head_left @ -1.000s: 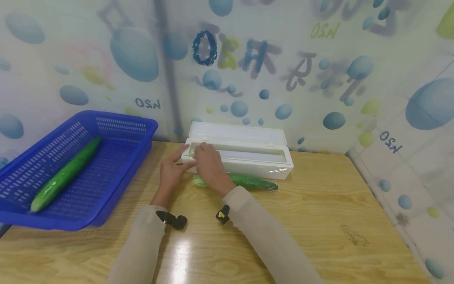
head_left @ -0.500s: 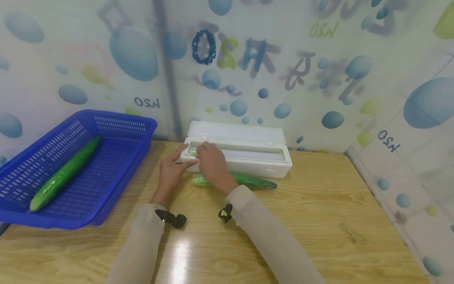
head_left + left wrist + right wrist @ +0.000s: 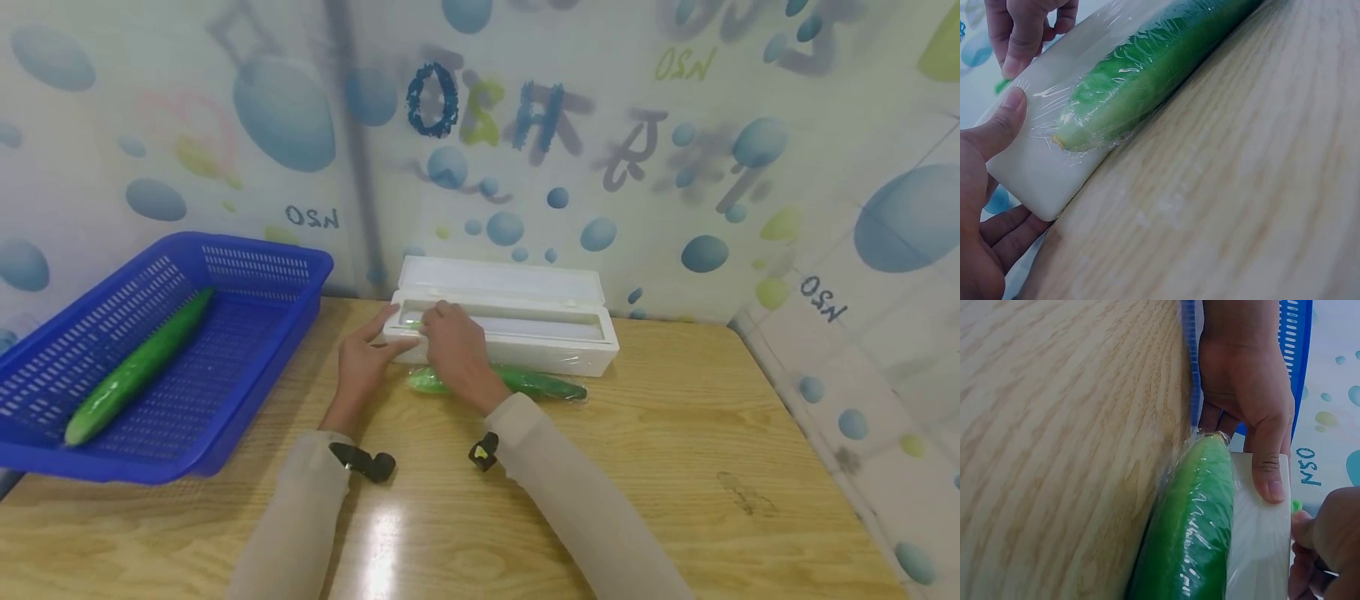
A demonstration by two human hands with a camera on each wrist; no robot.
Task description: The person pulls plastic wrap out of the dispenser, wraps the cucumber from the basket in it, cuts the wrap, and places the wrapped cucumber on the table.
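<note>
A long white cling film box (image 3: 540, 355) stands on the table with its lid (image 3: 502, 279) raised at the back. My left hand (image 3: 360, 365) grips the box's left end, thumb on the front top edge and fingers behind. With curled fingers, my right hand (image 3: 459, 354) pinches a small green slide cutter (image 3: 1002, 86) on the box's top edge; most of it is hidden by the fingers. A cucumber (image 3: 536, 383) in clear film lies along the front of the box, partly behind my right wrist. In the left wrist view, wrinkled film (image 3: 1047, 109) spans from the cucumber to the box.
A blue plastic basket (image 3: 247, 400) stands at the left, with another shiny cucumber (image 3: 138, 367) lying in it. The wooden table (image 3: 675, 467) meets a patterned wall (image 3: 645, 108) behind the box and another wall surface at the right.
My right hand has slid a little to the right along the box's top edge with the slide cutter. The left hand, box and cucumbers stay in place.
</note>
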